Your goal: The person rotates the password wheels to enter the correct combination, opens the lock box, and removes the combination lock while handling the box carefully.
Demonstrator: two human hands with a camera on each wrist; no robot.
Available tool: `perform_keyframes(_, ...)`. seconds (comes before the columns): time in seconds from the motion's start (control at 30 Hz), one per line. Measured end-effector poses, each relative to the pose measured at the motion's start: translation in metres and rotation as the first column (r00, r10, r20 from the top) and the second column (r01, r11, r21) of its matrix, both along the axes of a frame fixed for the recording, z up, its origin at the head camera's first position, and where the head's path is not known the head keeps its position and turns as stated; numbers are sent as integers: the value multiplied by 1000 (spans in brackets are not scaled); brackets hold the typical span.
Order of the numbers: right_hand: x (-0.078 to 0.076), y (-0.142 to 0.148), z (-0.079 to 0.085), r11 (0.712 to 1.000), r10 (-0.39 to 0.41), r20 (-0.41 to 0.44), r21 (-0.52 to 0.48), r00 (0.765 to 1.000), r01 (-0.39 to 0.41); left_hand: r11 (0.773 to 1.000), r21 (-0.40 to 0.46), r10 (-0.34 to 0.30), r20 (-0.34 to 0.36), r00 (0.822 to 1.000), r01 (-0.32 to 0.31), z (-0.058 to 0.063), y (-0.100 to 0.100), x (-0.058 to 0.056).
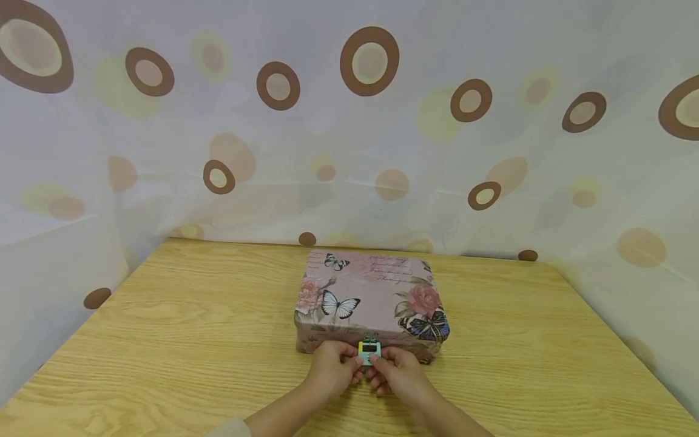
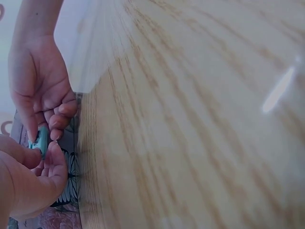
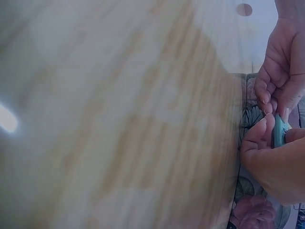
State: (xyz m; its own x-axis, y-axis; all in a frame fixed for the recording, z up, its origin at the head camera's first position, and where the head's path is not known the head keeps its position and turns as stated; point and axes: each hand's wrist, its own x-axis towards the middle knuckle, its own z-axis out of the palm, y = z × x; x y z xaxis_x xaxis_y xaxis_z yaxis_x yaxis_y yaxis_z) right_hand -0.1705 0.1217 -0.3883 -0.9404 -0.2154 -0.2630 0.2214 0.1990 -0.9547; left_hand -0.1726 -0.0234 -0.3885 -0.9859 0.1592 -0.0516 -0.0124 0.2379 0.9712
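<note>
A pink box [image 1: 360, 291] printed with butterflies and roses sits with its lid down and a metal latch [image 1: 370, 338] at the front. At that latch is a small teal combination padlock [image 1: 369, 354] with a yellow edge. My left hand [image 1: 331, 369] pinches the padlock's left side, thumb on its face. From the other side, my right hand [image 1: 404, 375] pinches it too, its thumb at the number dials. Both hands meet around the padlock [image 2: 40, 142] in the left wrist view. Fingers cover part of the padlock [image 3: 280, 131] in the right wrist view.
The box stands on a light wood-grain table [image 1: 180, 340]. Behind and beside the table hangs a pale curtain [image 1: 349, 152] patterned with brown and yellow ovals. A light sleeve [image 1: 232, 427] shows at my left forearm.
</note>
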Motion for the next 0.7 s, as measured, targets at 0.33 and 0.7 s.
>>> perform_keyframes(0.33,0,6,0,999,-29,35,-45,999,30,1000,-3,7,-13,1000,-7,-1,1,0)
perform_keyframes(0.7,-1,7,-1,998,-3,28,-68,1000,5,1000,7,3,-7,1000,-3,0,0,0)
